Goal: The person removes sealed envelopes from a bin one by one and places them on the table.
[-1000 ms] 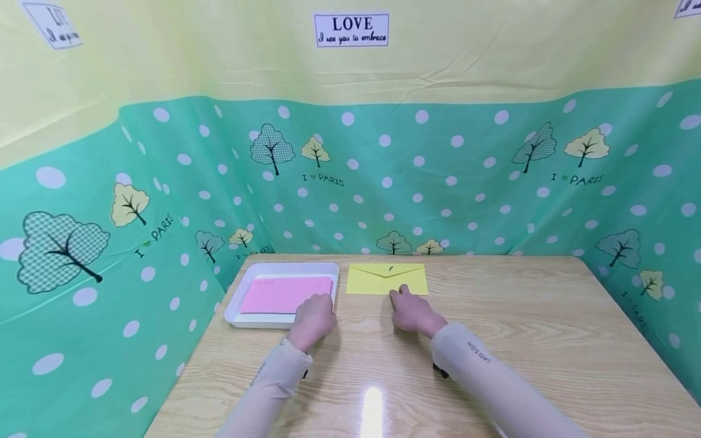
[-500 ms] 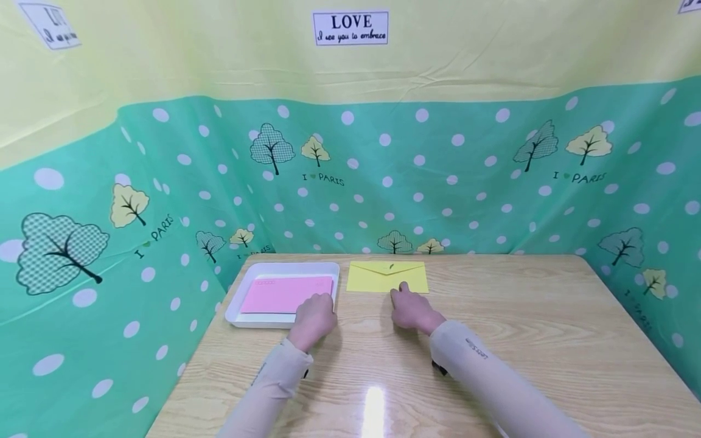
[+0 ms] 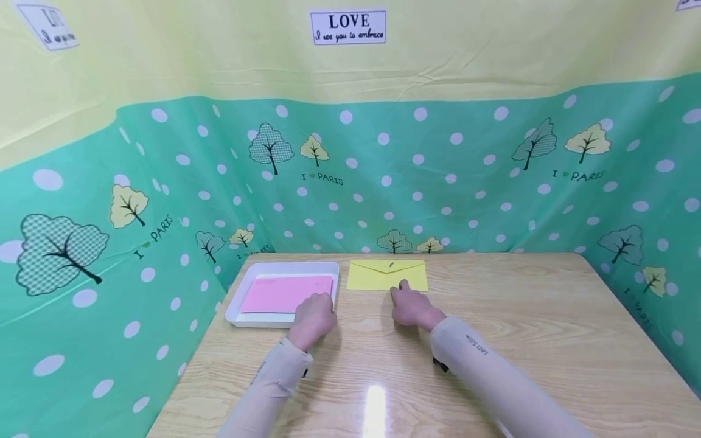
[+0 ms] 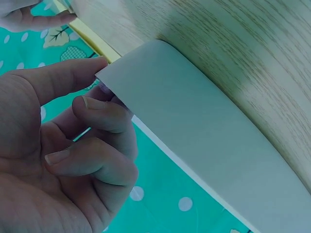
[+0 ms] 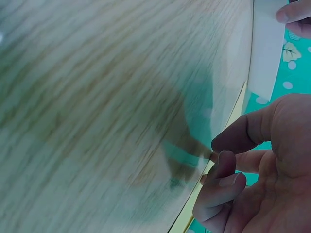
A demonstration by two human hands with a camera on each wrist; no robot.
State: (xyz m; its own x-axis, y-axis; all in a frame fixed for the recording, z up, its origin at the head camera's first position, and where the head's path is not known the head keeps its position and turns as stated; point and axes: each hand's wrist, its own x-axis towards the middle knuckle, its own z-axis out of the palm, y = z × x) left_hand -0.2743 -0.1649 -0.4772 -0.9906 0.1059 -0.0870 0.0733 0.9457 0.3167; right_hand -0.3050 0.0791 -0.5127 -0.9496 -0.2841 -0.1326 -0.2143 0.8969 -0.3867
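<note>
At the left of the table lies a white shallow tray (image 3: 257, 324), with a pink envelope (image 3: 276, 293) flat inside it. My left hand (image 3: 314, 316) pinches the tray's near right corner; the left wrist view has the thumb at the tray wall (image 4: 194, 111) and the other fingers curled. To the right of the tray, a yellow envelope (image 3: 369, 280) lies with its pointed flap upward. At its near edge, my right hand (image 3: 411, 308) has thumb and index finger pinching the edge, while the remaining fingers curl below in the right wrist view.
The wood-grain table (image 3: 504, 304) extends to the right and toward me. Behind and at both sides hangs a green and yellow curtain (image 3: 438, 164) with dots and trees. A bright light reflection (image 3: 375, 410) shows near the front.
My right hand and the yellow envelope have slid slightly away from me, toward the table's back edge. The left hand, tray and pink envelope stay where they were.
</note>
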